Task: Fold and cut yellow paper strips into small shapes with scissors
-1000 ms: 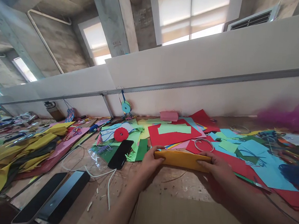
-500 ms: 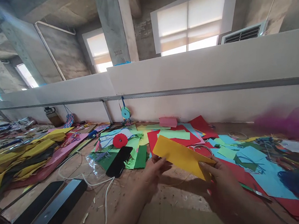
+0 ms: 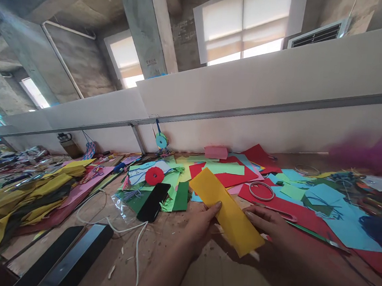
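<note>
yellow paper strip (image 3: 228, 212) runs diagonal, long axis far-left to near-right, l hand (image 3: 201, 221) & r hand (image 3: 264, 221) grips pinching it.

Both arms come in from the bottom edge and angle toward each other, so the hands end up close together mid-frame. The left forearm (image 3: 164, 268) runs up and to the right, bare, with the wrist pretty straight. The left hand (image 3: 201, 225) has its back to the camera, thumb (image 3: 215, 206) stuck forward and pressing down, other fingers curled under out of sight, so basically a pinch. The right forearm (image 3: 316, 267) enters from the lower right. The right hand (image 3: 267, 224) is palm down with fingers stretched fairly flat, pointing left. Its thumb's hidden, so can't tell if it's gripping.
</note>
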